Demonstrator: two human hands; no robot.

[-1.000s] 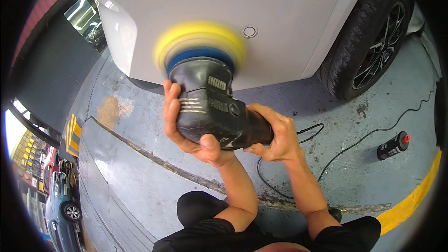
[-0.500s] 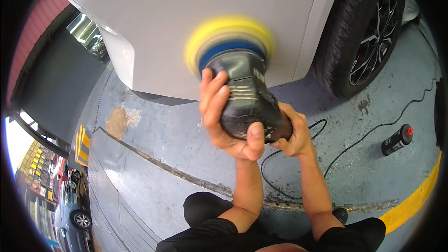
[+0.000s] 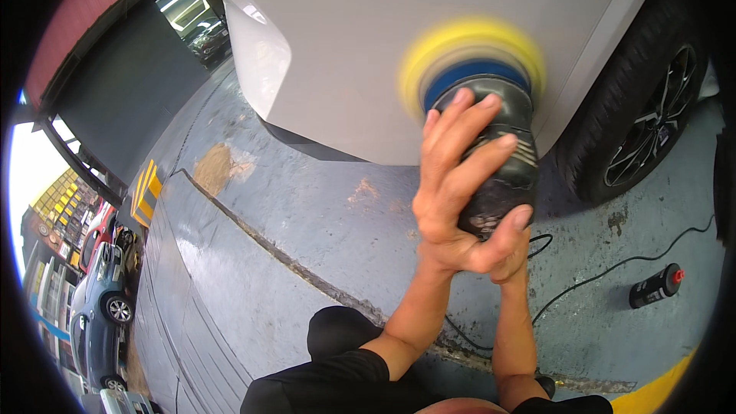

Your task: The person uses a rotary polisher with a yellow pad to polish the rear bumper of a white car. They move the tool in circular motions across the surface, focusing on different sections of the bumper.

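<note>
A black car polisher point(image 3: 502, 176) is held up against the pale grey body panel point(image 3: 345, 69) of a car. Its yellow foam pad point(image 3: 429, 50), blurred by spinning, meets the panel's lower part, with a blue backing plate point(image 3: 479, 71) behind it. My left hand point(image 3: 460, 184) wraps the polisher body from the left, fingers spread over its top and thumb on the near end. Behind that wrist, my right hand point(image 3: 512, 264) grips the rear end; most of its fingers are hidden.
The car's black tyre point(image 3: 606, 130) stands right of the pad. A dark cord point(image 3: 598, 268) trails over the grey floor, near a black bottle with a red cap point(image 3: 657, 286). A striped yellow block point(image 3: 146, 193) and parked cars point(image 3: 103, 307) are at left.
The polisher and both hands have moved right along the panel, nearer the wheel. My left hand now covers more of the right one. The whole view has shifted too.
</note>
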